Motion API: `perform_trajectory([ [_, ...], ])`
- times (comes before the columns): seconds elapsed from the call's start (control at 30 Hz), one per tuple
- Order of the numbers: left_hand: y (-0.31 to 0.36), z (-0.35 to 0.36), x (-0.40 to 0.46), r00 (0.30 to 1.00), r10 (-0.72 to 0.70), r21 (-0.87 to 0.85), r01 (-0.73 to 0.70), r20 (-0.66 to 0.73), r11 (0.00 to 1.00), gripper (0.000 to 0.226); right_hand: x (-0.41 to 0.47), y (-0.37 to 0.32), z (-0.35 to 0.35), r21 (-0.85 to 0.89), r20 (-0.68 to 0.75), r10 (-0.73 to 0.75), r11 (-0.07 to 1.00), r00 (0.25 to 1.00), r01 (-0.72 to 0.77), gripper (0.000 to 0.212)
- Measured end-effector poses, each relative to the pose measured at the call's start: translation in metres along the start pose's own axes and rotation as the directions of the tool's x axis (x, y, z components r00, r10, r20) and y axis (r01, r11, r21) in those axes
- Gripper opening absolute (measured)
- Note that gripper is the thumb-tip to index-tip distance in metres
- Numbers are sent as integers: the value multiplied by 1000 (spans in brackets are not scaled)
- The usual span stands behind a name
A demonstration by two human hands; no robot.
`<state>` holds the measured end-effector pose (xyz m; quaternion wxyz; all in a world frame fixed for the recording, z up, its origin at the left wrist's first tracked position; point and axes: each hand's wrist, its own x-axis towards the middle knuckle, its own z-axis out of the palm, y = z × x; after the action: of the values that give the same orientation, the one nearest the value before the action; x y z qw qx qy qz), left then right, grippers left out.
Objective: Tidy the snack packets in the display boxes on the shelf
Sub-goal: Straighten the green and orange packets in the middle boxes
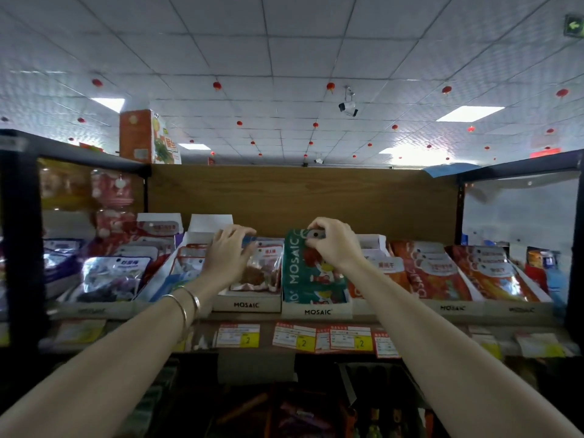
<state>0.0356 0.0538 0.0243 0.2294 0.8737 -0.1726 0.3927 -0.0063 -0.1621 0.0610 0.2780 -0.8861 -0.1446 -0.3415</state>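
A row of white display boxes stands on the shelf, several with printed fronts. My right hand [331, 245] pinches the top edge of a teal snack packet [303, 273] that stands upright in the middle display box [316, 311]. My left hand [229, 252] grips the top of a clear packet of brown snacks [262, 270] in the box to the left [246, 305]. Two thin bangles sit on my left wrist.
Purple packets [110, 276] fill boxes at the left, orange-red packets [442, 273] those at the right. Price labels [316, 338] line the shelf edge. A wooden back panel [300, 197] rises behind the boxes. Black shelf posts stand at both sides; darker goods lie below.
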Motion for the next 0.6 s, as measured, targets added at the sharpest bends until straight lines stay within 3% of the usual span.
perform_trajectory([
  [0.4, -18, -5, -16, 998, -61, -4, 61, -11, 998, 31, -1, 7, -2, 25, 59, 73, 997, 996, -75, 13],
  [0.6, -13, -2, -24, 997, -73, -22, 73, -4, 997, 29, -9, 14, 9, -58, 188, 35, 998, 982, -24, 25],
])
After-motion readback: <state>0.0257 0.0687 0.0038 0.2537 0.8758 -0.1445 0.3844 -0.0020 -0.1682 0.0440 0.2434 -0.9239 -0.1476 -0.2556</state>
